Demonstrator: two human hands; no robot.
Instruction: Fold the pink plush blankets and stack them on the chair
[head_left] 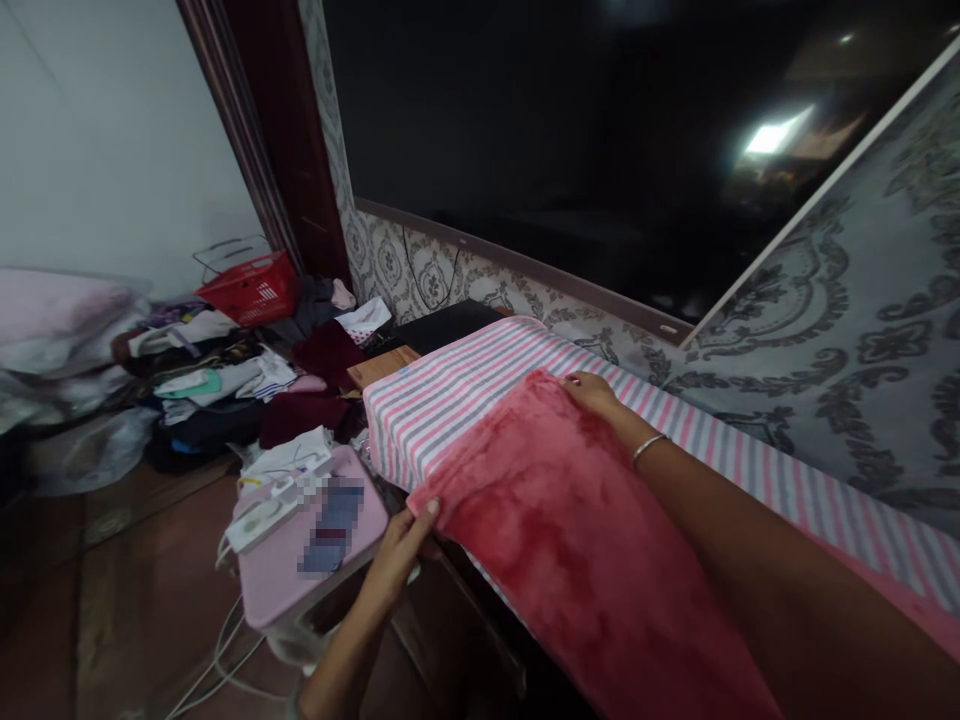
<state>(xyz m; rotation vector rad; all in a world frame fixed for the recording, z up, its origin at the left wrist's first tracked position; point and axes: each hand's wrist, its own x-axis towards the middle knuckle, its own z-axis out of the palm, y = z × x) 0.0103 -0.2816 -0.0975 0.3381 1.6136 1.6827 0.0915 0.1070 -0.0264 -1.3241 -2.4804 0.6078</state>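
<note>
A plush pink-red cloth (540, 500) is stretched between my two hands over a long low cabinet. My left hand (403, 545) pinches its near left corner, thumb on top, by the cabinet's front edge. At the far corner, close to the wall, my right hand (592, 392) grips the cloth's edge; a silver bangle circles that wrist. Beneath lies a striped cloth (450, 390) in pink, grey and white, which covers the cabinet top and hangs over its left end. The cloth's near end runs out of view at the bottom.
A large television (600, 150) hangs just above the cabinet. Left of it stands a pink stool (277, 590) bearing a power strip (262, 520), with cables trailing to the floor. Piled clothes (217, 390) and a red basket (251, 288) sit farther back.
</note>
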